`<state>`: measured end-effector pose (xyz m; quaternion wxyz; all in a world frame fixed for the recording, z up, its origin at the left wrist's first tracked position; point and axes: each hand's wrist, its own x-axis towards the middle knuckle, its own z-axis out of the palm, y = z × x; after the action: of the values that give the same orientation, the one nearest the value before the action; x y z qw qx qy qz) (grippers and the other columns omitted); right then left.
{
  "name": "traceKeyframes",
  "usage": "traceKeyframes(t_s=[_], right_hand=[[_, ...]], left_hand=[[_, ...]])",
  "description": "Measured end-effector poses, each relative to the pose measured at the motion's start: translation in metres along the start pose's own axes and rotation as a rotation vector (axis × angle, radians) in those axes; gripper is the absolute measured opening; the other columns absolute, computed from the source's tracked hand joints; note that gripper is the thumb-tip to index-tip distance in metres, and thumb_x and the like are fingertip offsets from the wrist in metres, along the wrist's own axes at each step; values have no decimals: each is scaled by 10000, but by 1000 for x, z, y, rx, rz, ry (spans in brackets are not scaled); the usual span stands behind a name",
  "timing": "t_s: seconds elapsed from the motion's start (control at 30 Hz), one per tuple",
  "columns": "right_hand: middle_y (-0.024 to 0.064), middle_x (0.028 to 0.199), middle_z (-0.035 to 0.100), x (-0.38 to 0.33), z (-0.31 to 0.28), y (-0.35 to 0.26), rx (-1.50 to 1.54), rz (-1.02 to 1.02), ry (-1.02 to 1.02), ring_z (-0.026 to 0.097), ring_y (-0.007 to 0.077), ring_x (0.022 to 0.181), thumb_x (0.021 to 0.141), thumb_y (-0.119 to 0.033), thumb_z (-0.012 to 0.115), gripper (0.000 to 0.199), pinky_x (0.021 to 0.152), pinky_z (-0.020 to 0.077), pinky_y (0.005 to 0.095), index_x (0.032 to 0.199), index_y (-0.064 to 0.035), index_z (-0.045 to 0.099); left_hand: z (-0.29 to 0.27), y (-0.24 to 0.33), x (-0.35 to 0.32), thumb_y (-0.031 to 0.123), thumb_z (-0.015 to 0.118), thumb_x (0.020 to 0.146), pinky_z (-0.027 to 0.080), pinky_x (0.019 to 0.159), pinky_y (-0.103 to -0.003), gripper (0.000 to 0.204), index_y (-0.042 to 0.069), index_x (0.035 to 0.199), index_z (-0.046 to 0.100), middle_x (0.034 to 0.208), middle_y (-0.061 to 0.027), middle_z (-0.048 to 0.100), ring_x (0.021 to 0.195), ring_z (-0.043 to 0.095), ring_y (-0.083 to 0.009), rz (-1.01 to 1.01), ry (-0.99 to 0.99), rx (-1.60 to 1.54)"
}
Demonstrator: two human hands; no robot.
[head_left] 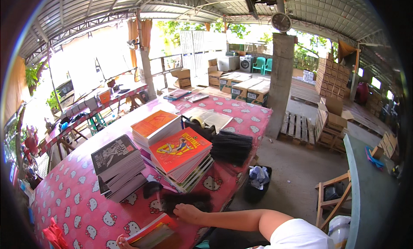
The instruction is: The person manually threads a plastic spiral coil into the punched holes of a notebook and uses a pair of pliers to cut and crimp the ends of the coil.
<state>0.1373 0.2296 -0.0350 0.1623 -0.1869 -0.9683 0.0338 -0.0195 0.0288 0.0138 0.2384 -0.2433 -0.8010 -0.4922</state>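
Over there the left hand [124, 242] grips a red-edged book [153, 233] at the near side of the pink table [81, 210]. The right hand [189, 213] curls its fingers against a dark bristly pile [187, 201] — whether they pinch anything, I can't tell. My guess is coil-picking for binding — the next move would call for one strand, squared to the book's edge.

Most of my left hand [123, 242] falls below the lower edge, which also crops the thin red-covered booklet [148, 236] beside it. Against the blurred black bristly bundle [195, 200], I can't make out my right hand's [189, 214] fingertips. The round dark-faced wall clock [281, 22] is too small to read.
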Motion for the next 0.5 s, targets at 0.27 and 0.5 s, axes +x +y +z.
traceKeyframes(t_s=[0.27,0.5], right_hand=[[119,862,593,10,-20,-10,-140,45,-213,625,233,810,744,-106,573,129,629,523,324,852,-36,581],[140,878,598,23,-48,-1,-33,157,-115,624,286,833,734,-102,575,128,681,530,381,842,-40,599]], left_hand=[[2,-33,13,141,460,914,450,822,-382,230,-19,1035,573,973,-160,601,925,567,-280,-103,-70,-200],[-20,0,10,304,422,952,419,812,-309,380,48,1203,548,1018,-40,555,921,494,-127,-108,-84,-636]])
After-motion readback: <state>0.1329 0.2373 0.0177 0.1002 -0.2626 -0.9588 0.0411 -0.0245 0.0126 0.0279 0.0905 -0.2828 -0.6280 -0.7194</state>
